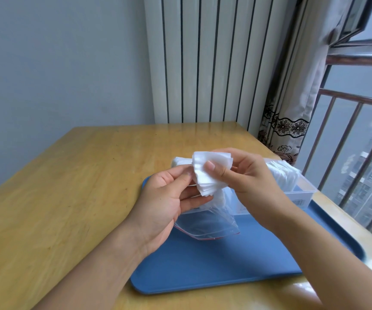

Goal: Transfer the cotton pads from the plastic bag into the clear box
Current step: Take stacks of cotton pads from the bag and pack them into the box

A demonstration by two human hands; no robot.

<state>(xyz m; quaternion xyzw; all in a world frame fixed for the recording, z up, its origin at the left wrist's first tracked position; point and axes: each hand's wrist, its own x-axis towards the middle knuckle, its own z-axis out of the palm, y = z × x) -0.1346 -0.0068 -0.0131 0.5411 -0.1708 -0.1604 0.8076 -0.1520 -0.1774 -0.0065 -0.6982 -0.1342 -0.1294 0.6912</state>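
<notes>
A stack of white cotton pads is held up above the blue tray. My right hand pinches the stack, thumb on its front face. My left hand touches the stack's left edge with thumb and fingers, and the clear plastic bag with a red zip strip hangs below it, mouth downward. The clear box stands behind my right hand at the tray's far right, with more white pads inside. Another bunch of pads shows behind the stack.
A blue tray lies on the wooden table, near its right edge. A white radiator, a patterned curtain and a barred window stand beyond the table's far and right sides.
</notes>
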